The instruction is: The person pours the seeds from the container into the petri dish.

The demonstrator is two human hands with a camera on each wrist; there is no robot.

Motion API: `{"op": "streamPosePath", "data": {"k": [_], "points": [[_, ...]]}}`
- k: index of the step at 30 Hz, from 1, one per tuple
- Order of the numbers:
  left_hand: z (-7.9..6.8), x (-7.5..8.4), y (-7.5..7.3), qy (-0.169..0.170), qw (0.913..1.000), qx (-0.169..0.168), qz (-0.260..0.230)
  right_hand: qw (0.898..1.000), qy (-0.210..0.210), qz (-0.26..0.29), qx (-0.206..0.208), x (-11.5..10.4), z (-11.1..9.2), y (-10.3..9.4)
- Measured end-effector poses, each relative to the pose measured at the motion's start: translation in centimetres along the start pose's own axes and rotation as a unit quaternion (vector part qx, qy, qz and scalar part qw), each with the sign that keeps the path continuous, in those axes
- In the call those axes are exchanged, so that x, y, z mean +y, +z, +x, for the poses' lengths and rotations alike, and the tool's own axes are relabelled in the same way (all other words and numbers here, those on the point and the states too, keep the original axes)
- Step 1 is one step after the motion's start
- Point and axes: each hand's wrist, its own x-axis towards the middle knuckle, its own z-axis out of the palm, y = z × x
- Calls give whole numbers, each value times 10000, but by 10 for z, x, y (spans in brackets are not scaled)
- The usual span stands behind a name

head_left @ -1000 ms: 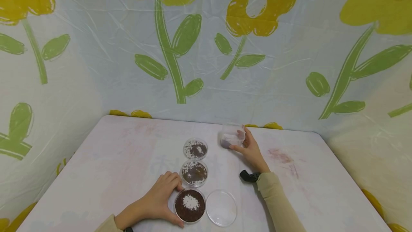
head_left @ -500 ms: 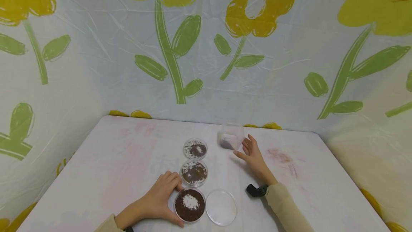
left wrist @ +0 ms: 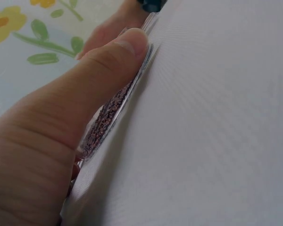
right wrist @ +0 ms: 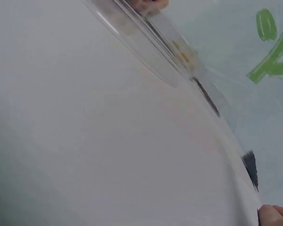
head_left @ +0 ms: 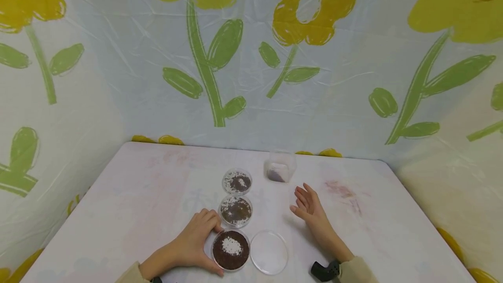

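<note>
My left hand (head_left: 195,245) holds the side of a clear petri dish (head_left: 229,260) of dark brown granules with a small white heap in the middle. In the left wrist view the thumb lies along the dish's rim (left wrist: 142,70). My right hand (head_left: 314,214) is over the table on the right, fingers loosely extended and holding nothing. Beyond it stands a clear plastic cup (head_left: 280,172) with pale and greyish-purple contents at the bottom. At the edge of the right wrist view, a fingertip (right wrist: 270,215) shows.
Two more round dishes, a middle one (head_left: 236,211) and a far one (head_left: 237,181), hold brown material scattered with white, in line behind the held dish. A clear empty lid (head_left: 269,253) lies right beside it. Behind the table (head_left: 149,195) hangs a flowered cloth (head_left: 157,112).
My right hand has let go of the plastic cup and drawn back toward me and to the right. The cup stays at the back. My left hand has kept its place on the petri dish.
</note>
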Motion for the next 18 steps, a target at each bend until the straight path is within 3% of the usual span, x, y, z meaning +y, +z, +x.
{"op": "streamPosePath", "data": {"k": [3,6,9,11,15,18], "points": [[0,0,0,0,10000,12,31,9995,-71,158,-280,-2,-14,7],[0,-1,-1,-1,10000,8,45,9957,-317,305,-819,-4,-25,13],[0,-2,0,7,10000,19,36,9846,-719,480,-1521,-5,-33,17],[1,-3,0,40,10000,41,27,9754,-1036,313,-1919,-6,-37,20],[1,-3,1,95,9999,76,5,9589,-1452,-1078,-2185,-7,-45,26],[1,-2,1,113,9999,89,-8,9332,-1656,-2302,-2206,-7,-51,32]]}}
